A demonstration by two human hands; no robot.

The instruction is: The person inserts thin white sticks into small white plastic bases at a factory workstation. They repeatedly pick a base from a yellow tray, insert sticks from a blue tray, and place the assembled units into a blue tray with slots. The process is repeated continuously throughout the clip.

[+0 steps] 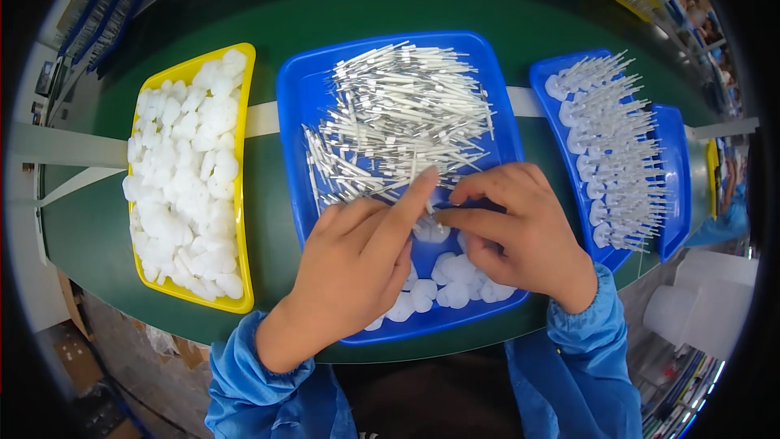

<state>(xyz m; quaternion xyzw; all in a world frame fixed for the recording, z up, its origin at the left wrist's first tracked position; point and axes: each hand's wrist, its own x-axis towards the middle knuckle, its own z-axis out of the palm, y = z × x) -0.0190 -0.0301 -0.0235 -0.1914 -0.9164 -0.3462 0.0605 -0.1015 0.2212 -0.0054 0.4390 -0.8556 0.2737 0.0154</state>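
Note:
Both my hands meet over the near half of a blue tray (294, 85). The fingers of my right hand (520, 232) are pinched together at the end of a thin white stick (429, 206). Just below those fingertips is a translucent white rounded piece (431, 232), partly covered by the fingers. My left hand (353, 256) is curled close against it, index finger stretched forward; its thumb tip is hidden, so its exact grip does not show. A heap of white sticks with grey ends (406, 106) fills the tray's far part. Loose white rounded pieces (459, 280) lie along its near edge.
On the left stands a yellow tray (244, 146) heaped with white rounded pieces (187, 171). To the right, a blue tray (561, 126) holds rows of rounded pieces with sticks upright in them (617, 154). Another blue tray (676, 171) sits beside it on the green table (268, 16).

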